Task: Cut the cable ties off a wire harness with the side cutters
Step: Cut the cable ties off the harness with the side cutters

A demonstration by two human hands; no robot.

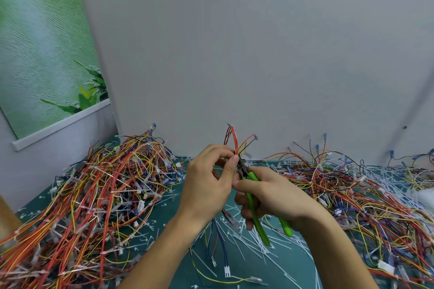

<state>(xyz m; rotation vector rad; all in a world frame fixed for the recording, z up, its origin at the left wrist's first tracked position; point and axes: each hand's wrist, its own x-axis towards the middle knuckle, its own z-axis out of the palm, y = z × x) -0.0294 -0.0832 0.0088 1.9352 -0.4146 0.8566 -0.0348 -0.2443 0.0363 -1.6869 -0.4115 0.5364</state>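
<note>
My left hand pinches a small wire harness between thumb and fingers, holding it upright above the green mat; red, orange and dark wires fan out above the fingers and more hang below the hand. My right hand grips the green-handled side cutters. The dark jaws point up and left and touch the harness just beside my left thumb. The cable tie at the jaws is too small to make out.
A big heap of red, yellow and orange harnesses lies left, another heap right. Cut white cable ties litter the green mat under my hands. A grey wall stands close behind.
</note>
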